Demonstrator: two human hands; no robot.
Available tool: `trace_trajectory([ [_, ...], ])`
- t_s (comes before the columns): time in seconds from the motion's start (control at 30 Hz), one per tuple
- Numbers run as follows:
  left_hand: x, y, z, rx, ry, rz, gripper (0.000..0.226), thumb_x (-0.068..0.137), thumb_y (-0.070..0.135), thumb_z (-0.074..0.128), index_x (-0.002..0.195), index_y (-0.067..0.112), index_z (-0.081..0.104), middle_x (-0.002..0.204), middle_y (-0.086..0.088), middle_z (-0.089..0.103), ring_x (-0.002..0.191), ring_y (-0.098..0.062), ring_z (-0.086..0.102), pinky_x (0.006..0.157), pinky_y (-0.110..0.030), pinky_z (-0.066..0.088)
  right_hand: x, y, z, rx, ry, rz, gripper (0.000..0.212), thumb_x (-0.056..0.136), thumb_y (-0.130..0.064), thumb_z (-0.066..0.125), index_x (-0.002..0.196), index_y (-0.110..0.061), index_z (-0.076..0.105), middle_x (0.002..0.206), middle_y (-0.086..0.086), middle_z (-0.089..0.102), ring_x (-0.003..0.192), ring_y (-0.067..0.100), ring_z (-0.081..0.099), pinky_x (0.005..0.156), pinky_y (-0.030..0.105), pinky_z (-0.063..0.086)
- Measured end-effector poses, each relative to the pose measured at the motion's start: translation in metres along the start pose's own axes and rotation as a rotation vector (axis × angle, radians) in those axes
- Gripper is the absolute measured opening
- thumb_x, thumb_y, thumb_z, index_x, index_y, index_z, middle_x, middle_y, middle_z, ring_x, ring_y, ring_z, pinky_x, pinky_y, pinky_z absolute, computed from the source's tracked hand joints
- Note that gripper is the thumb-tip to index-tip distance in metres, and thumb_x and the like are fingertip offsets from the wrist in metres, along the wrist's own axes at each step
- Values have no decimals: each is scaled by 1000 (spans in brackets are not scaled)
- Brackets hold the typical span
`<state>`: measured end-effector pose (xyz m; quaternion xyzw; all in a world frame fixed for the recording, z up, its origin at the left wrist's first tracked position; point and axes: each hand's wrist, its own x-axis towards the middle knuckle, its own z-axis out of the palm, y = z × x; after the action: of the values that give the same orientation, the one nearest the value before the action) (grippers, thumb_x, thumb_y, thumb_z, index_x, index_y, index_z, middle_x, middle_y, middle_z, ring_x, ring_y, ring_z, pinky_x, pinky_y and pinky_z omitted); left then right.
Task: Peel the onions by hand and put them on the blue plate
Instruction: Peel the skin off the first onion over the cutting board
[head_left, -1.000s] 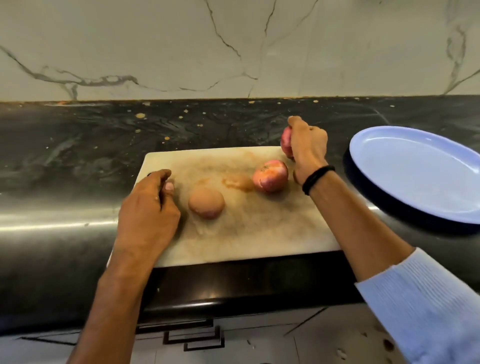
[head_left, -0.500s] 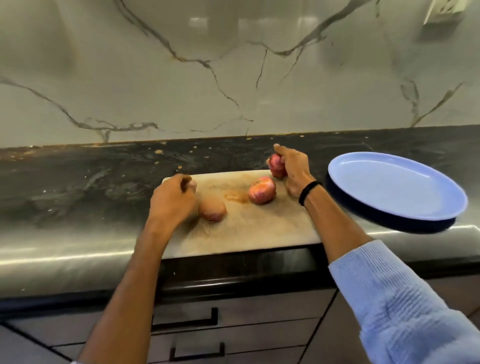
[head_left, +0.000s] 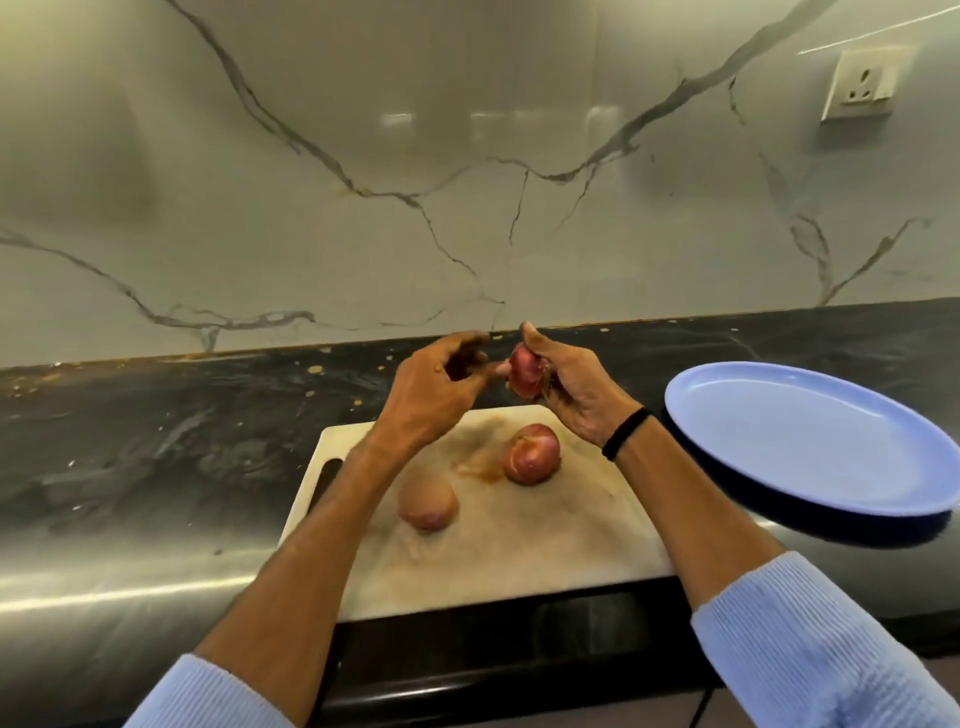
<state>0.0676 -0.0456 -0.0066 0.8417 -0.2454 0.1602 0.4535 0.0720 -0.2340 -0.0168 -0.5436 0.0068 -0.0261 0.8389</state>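
**Third onion held above the board**

The black countertop (head_left: 156, 441) bears the blue plate (head_left: 810, 441) at right and a stained cutting board (head_left: 519, 551). Over the board, the right hand (head_left: 576, 395) grips the held onion (head_left: 524, 374). The left hand (head_left: 436, 384), fingers curled, touches its side — pinching or not, unclear. On the board lie a red onion (head_left: 532, 453) and a pale brown onion (head_left: 427, 503).

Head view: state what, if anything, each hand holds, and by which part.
The right hand grips a red onion round its right side. Fingertips of the left hand are at its left end; whether they pinch cannot be told.
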Motion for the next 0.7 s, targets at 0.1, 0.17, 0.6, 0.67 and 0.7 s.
trace_trajectory([
  [0.1, 0, 1, 0, 49, -37, 100, 79, 75, 48, 80, 145, 32, 48, 124, 9, 59, 99, -2, 64, 82, -4, 47, -1, 3, 8, -41, -91, -11, 44, 89, -34, 73, 109, 4, 64, 97, 20, 66, 75, 22, 66, 61, 28, 56],
  [0.17, -1, -2, -1, 104, -32, 160, 76, 76, 44, 81, 144, 28, 50, 125, 5, 61, 100, -6, 63, 87, -9, 49, -5, 7, 13, -61, -149, -19, 49, 91, -33, 69, 116, 8, 62, 105, 23, 68, 84, 25, 69, 60, 26, 57],
  [0.6, -1, -28, -29, -310, 124, -124, 49, 85, 23, 77, 130, 15, 63, 119, 5, 65, 107, -5, 62, 92, -23, 55, -27, -19, -14, -1176, -460, 173, 68, 70, -60, 76, 125, -23, 66, 121, -4, 62, 116, 18, 57, 97, 31, 48],
  [0.67, 0, -32, -31, -400, 145, -173, 47, 85, 21, 76, 129, 14, 63, 119, 3, 65, 110, -12, 63, 89, -28, 58, -30, -17, -14, -1186, -501, 226, 65, 67, -55, 81, 122, -24, 68, 122, -2, 62, 114, 21, 59, 89, 27, 52],
  [0.7, 0, -33, -31, -437, 150, -194, 46, 85, 20, 76, 129, 13, 63, 120, 0, 65, 111, -15, 63, 87, -28, 59, -30, -15, -13, -1180, -506, 224, 62, 67, -50, 82, 121, -24, 68, 122, -1, 63, 112, 21, 60, 81, 24, 53],
])
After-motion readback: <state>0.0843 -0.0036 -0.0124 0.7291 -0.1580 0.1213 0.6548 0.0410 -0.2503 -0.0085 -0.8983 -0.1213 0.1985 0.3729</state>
